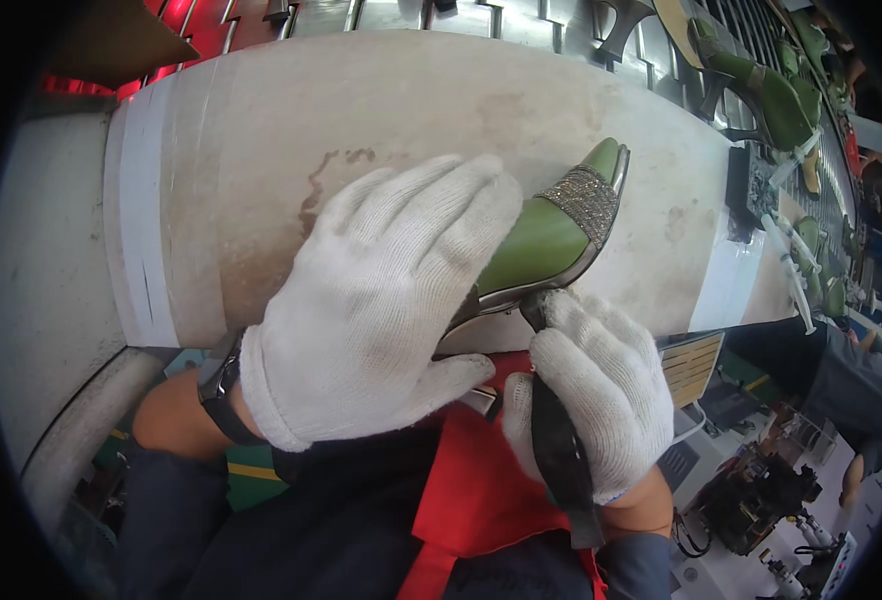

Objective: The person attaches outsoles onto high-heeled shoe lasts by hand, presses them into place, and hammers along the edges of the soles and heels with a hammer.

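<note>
A green high-heeled shoe with a glittery band across its front lies on its side on the pale work surface, toe pointing far right. My left hand, in a white knit glove, lies over the back of the shoe and holds it, the thumb below; this hides the shoe's rear. In my gloved right hand is a dark, flat, strip-like tool, gripped in closed fingers. Its upper tip meets the near edge of the shoe's sole. The tool's exact kind cannot be made out.
Metal conveyor slats run along the far side. Several more green shoes stand at the far right. A dark block sits on the surface's right end, beside white stick-like pieces. Another person is at the right.
</note>
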The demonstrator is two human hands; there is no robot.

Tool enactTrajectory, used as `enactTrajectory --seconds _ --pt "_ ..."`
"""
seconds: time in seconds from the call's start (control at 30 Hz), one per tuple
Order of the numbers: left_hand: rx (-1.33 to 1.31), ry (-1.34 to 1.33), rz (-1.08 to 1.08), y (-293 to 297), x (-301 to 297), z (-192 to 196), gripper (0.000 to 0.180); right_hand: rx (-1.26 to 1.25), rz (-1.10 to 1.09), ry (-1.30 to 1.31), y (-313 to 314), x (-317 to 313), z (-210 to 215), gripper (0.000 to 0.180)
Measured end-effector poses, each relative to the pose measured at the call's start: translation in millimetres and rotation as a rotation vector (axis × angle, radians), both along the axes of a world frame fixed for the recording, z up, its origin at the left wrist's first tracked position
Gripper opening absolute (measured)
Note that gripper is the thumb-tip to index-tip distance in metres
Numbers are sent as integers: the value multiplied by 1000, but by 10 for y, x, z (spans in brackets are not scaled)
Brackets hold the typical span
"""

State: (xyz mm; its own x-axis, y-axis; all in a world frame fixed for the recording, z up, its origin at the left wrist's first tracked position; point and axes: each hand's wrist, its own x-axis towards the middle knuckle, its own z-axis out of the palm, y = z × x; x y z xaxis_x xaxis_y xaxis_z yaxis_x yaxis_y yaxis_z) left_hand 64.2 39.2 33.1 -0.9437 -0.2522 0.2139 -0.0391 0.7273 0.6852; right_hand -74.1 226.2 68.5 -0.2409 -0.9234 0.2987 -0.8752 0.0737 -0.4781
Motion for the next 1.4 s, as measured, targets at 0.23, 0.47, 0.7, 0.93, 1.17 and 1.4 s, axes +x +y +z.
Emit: enactTrajectory --seconds 0.23,0.47,0.7,0.93,1.17,1.4 --pt "-15 42 41 40 8 -61 105 -82 -103 -240 7 204 -164 44" --pt "-10 53 41 63 -6 -113 101 -20 -38 -394 -20 129 -129 44" --pt "-53 73 50 54 5 -121 96 -14 113 -370 -115 75 -142 41" --pt "-159 62 31 42 -49 -43 94 -341 51 -380 -121 156 -423 40" --pt "-67 -223 41 -45 -471 229 92 -371 -234 -954 201 -186 -200 34" --pt "-27 -73 55 28 -696 96 70 -56 -122 -523 48 -735 -61 22"
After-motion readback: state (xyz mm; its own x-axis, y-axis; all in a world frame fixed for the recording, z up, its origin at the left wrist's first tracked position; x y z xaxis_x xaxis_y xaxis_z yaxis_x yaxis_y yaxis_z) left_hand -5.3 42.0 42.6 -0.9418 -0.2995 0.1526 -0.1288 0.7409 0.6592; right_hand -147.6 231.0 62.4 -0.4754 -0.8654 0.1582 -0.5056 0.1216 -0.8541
